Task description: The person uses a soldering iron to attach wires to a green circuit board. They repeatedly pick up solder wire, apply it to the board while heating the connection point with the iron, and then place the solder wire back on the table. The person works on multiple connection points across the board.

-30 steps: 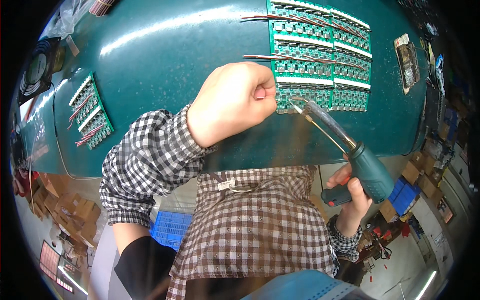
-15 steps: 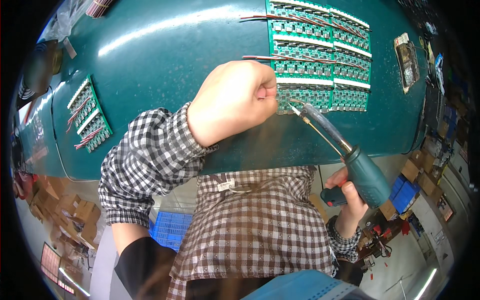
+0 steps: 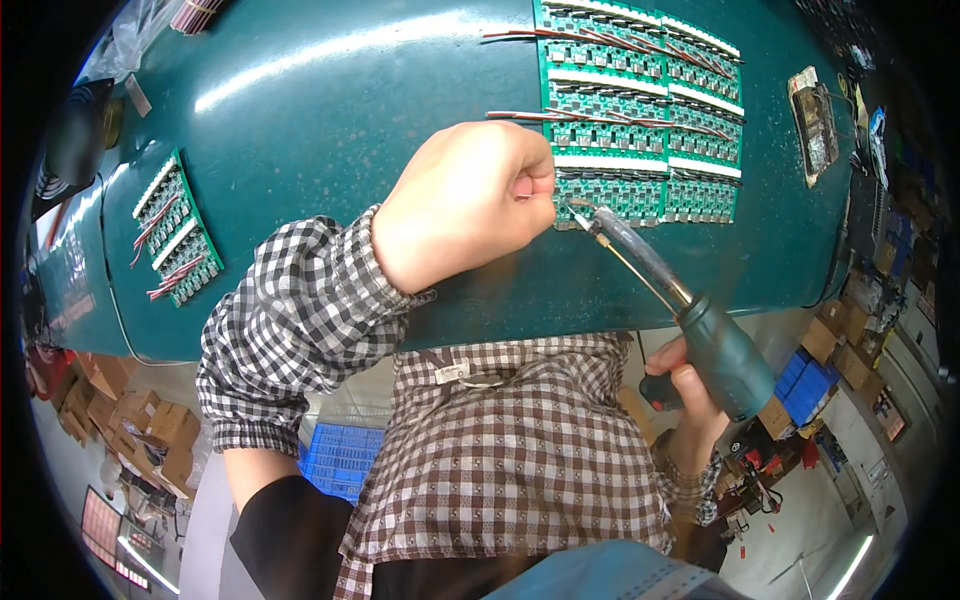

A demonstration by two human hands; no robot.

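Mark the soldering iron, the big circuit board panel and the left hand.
Teal-handled soldering iron (image 3: 722,352): head view, on the handle.
Large green circuit board panel (image 3: 640,130): head view, middle of the panel.
Left hand (image 3: 462,200): head view, back of the fist.

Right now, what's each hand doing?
Left hand: closed in a fist at the circuit boards; contents hidden.
Right hand: closed around the soldering iron.

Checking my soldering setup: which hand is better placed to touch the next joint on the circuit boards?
Right. The right hand grips the soldering iron, tip at the circuit boards; the left hand is fisted beside the tip.
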